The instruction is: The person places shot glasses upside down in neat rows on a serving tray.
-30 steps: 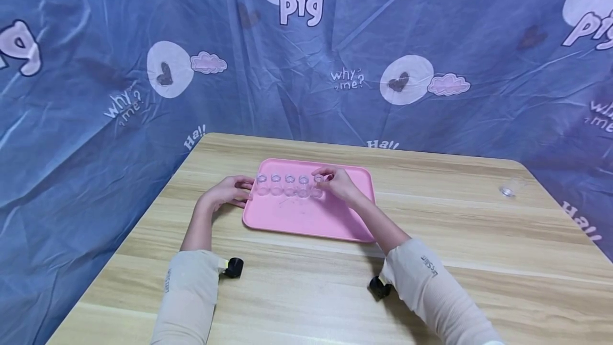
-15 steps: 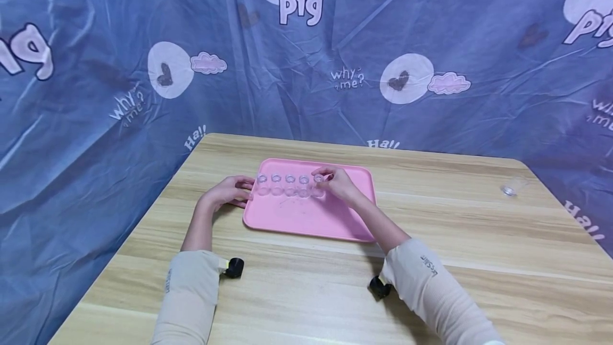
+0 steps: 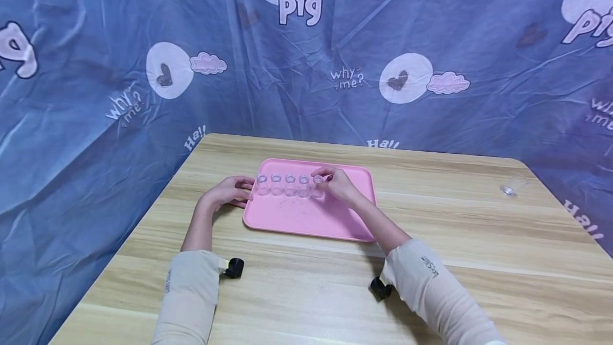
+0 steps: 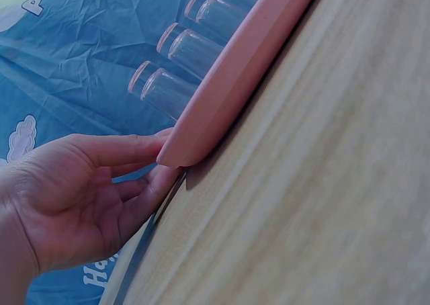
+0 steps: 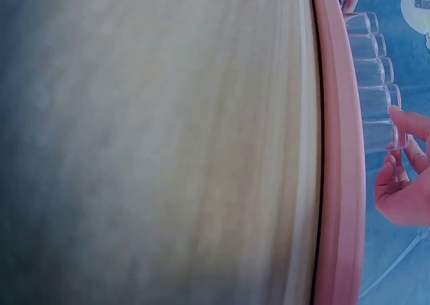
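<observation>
Small clear glasses stand in a row, thick bases up, along the upper left of a pink tray (image 3: 306, 218). My right hand (image 3: 338, 183) pinches the glass (image 5: 380, 136) at the row's right end, thumb and fingers near its raised base. That glass stands close beside its neighbour (image 3: 304, 186). At the tray's left edge, my left hand (image 3: 228, 191) holds the rim; in the left wrist view its fingers and thumb (image 4: 157, 187) meet the corner, their tips partly hidden. The leftmost glass (image 4: 164, 94) is just inside the rim there.
Another clear glass (image 3: 510, 190) is on the wooden table (image 3: 455, 217) far to the right. Behind the table hangs a blue printed cloth (image 3: 287, 95). Small black wrist cameras (image 3: 234, 268) stick out from both sleeves, low over the table.
</observation>
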